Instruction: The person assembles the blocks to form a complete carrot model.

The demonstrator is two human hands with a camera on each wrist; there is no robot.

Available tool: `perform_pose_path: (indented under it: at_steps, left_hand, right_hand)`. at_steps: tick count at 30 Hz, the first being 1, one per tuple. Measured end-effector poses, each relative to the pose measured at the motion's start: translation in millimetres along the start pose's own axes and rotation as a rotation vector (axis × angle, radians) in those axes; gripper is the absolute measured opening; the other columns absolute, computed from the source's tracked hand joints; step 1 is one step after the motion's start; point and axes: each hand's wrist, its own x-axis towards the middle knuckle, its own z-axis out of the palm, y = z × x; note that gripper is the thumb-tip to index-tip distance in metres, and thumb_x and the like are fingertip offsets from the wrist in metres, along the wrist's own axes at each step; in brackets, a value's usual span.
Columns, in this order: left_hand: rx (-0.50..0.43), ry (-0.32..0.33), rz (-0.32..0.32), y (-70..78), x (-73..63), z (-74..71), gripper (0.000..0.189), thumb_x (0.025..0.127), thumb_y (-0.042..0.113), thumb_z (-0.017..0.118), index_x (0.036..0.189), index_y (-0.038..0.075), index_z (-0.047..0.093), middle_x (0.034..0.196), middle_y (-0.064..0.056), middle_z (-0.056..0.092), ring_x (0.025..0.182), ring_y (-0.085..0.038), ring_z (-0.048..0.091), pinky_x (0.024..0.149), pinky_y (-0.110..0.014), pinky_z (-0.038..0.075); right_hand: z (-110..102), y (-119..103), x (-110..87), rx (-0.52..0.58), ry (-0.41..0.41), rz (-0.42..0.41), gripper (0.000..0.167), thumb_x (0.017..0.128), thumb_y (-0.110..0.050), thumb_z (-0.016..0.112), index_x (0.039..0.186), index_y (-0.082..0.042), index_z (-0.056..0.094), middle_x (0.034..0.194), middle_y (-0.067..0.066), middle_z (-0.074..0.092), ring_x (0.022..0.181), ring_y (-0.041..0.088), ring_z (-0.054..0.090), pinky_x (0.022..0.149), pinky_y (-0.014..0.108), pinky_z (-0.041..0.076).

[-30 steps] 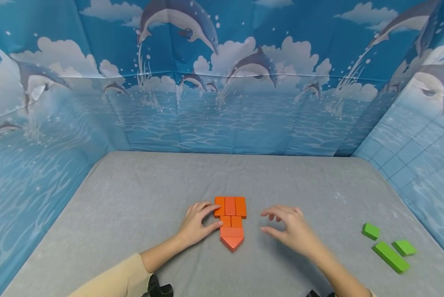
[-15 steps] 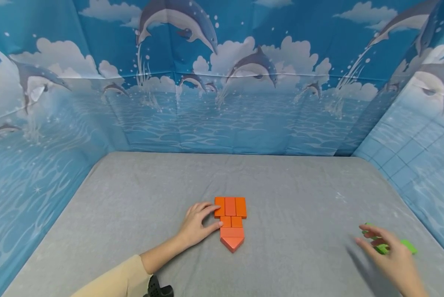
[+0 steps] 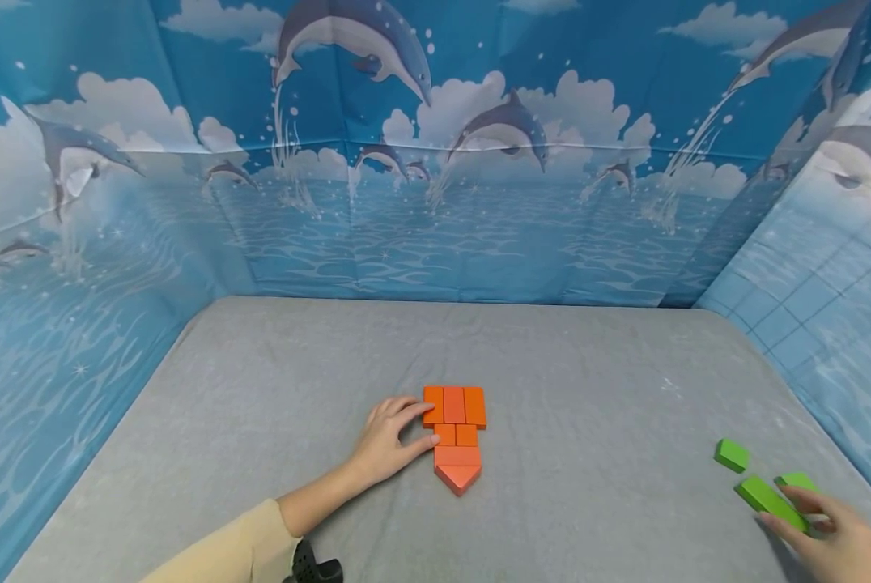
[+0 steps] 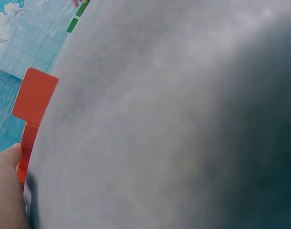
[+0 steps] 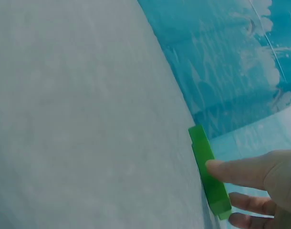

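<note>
Flat orange and red-orange blocks point(image 3: 453, 405) lie joined in a downward-pointing arrow shape, three on top, two smaller below, then a strip and a pointed piece. My left hand point(image 3: 388, 441) rests at their left side, thumb and index fingertips touching the edges, fingers relaxed. At the far right my right hand point(image 3: 839, 538) pinches the long green block point(image 3: 766, 498) between thumb and fingers. The thumb point(image 5: 231, 172) lies on that long block point(image 5: 207, 167) in the right wrist view. Its far fingers are partly hidden behind the block.
Two smaller green blocks lie near the right hand: one house-shaped block point(image 3: 732, 455) to the upper left, another point(image 3: 796, 481) just behind the long one, partly covered by fingers. Grey cloth point(image 3: 319, 348) covers the table. Dolphin-printed curtains point(image 3: 435, 202) stand at the back and sides.
My right hand has moved from beside the orange blocks to the green ones at the far right and taken hold of the long one. The left hand has stayed in place.
</note>
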Motion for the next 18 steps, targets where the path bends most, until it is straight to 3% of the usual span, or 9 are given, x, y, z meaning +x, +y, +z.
perform_pose_path:
  at_steps: [9, 14, 18]
  left_hand:
    - [-0.004, -0.005, 0.006, -0.7, 0.8, 0.3, 0.048, 0.081, 0.040, 0.065, 0.122, 0.015, 0.059, 0.120, -0.008, 0.055, 0.113, -0.026, 0.046, 0.096, -0.051, 0.031]
    - [-0.004, 0.042, 0.046, -2.5, -0.2, 2.0, 0.047, 0.082, 0.042, 0.064, 0.119, 0.013, 0.061, 0.116, -0.009, 0.056, 0.110, -0.027, 0.047, 0.093, -0.052, 0.032]
    - [0.022, 0.067, 0.067, -4.7, -0.5, 3.7, 0.048, 0.082, 0.045, 0.063, 0.118, 0.013, 0.061, 0.115, -0.008, 0.056, 0.108, -0.026, 0.047, 0.090, -0.049, 0.034]
  right_hand:
    - [6.2, 21.1, 4.1, 0.038, -0.069, 0.204, 0.078, 0.067, -0.031, 0.080, 0.117, 0.016, 0.044, 0.109, 0.038, 0.042, 0.081, 0.049, 0.052, 0.062, 0.046, 0.048]
    - [6.4, 19.0, 4.2, 0.023, -0.048, 0.215, 0.068, 0.069, -0.022, 0.079, 0.114, 0.017, 0.046, 0.107, 0.037, 0.044, 0.077, 0.045, 0.053, 0.059, 0.044, 0.048]
    - [3.9, 13.9, 3.4, -0.005, -0.056, 0.207, 0.067, 0.071, -0.024, 0.078, 0.114, 0.018, 0.046, 0.107, 0.038, 0.044, 0.081, 0.047, 0.052, 0.061, 0.045, 0.048]
